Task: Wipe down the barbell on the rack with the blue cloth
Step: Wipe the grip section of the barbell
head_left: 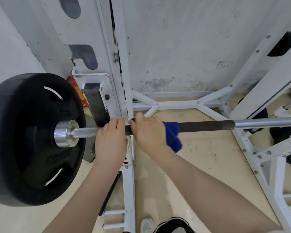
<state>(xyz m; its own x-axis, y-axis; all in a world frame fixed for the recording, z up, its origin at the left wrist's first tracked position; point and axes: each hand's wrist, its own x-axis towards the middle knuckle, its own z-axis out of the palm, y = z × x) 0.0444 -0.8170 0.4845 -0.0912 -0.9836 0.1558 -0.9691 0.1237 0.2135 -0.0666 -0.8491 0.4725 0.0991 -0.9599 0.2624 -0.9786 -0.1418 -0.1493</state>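
The barbell [208,126] lies level across the white rack [127,91], its dark knurled stretch running right into bright steel. A large black weight plate [32,138] sits on its left end behind a chrome collar. My left hand [110,140] grips the bar just right of that collar. Right beside it, my right hand [149,133] holds the blue cloth [173,137] wrapped over the bar, near the rack upright. The cloth's loose end hangs below the bar on the right side of my hand.
A red fire extinguisher [77,91] stands behind the plate by the wall. White frame members [175,103] cross the wooden floor under the bar. More dark plates [279,133] sit low on the right. My shoe [146,224] shows at the bottom.
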